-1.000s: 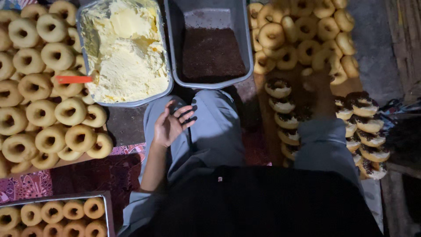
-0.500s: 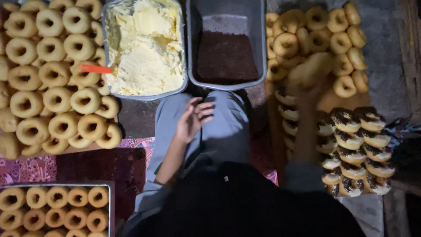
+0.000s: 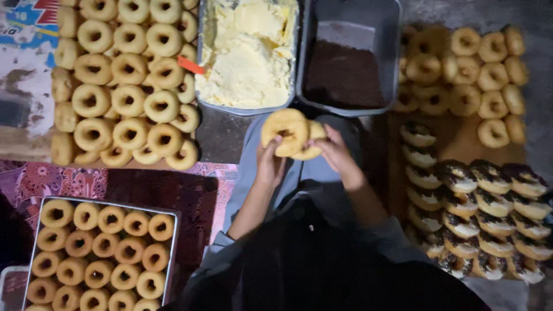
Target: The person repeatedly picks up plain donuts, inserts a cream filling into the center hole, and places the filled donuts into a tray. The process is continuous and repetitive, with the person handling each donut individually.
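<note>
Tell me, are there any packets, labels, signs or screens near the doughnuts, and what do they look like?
Printed sheet: far left top corner, under the plain doughnuts; flat, worn, white with blue, red and yellow patches.
No packets, labels or screens show.
Tubs carry no label: the grey tub of pale yellow cream and the grey tub of dark sprinkles stand above the split doughnut held in the left hand and right hand.

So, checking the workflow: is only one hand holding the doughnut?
No, the left hand and right hand both grip the doughnut.
</note>
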